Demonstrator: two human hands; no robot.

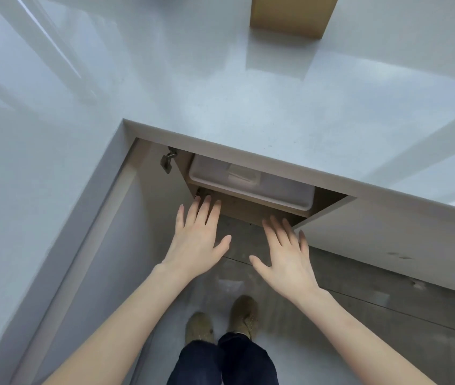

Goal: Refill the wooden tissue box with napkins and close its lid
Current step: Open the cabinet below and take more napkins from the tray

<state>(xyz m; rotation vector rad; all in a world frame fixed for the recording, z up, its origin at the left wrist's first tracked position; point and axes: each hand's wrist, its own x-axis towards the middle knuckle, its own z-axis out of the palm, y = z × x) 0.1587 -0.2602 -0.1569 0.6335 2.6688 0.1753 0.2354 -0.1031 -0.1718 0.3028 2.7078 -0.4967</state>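
A pale grey, glossy stone countertop (220,87) fills most of the scene, wrapping round in an L with its thick front edge running across the middle. Below it lies the grey tiled floor (360,287), and on the left a tall grey cabinet door (87,245) stands swung open, a metal hinge (167,162) showing at its upper inner corner. A second grey cabinet door (373,232) on the right is also ajar.

Between the doors the wood-lined cabinet opening (248,207) shows a shelf, and on that shelf sits a translucent white plastic storage bin (276,190) with a lid, tucked under the counter's edge. What it holds I cannot make out.

At the far top of the counter stands the light brown wooden tissue box (293,15), only its lower part in view, well apart from both hands. Whether its lid is on I cannot tell.

The person stands facing the cabinet in dark trousers (220,362) and tan shoes (220,320). Both bare arms reach forward. The left hand (197,234) is held flat with fingers straight and spread, fingertips at the shelf's front edge, holding nothing. The right hand (284,251) is likewise spread wide and empty, its fingertips near the right door's edge.
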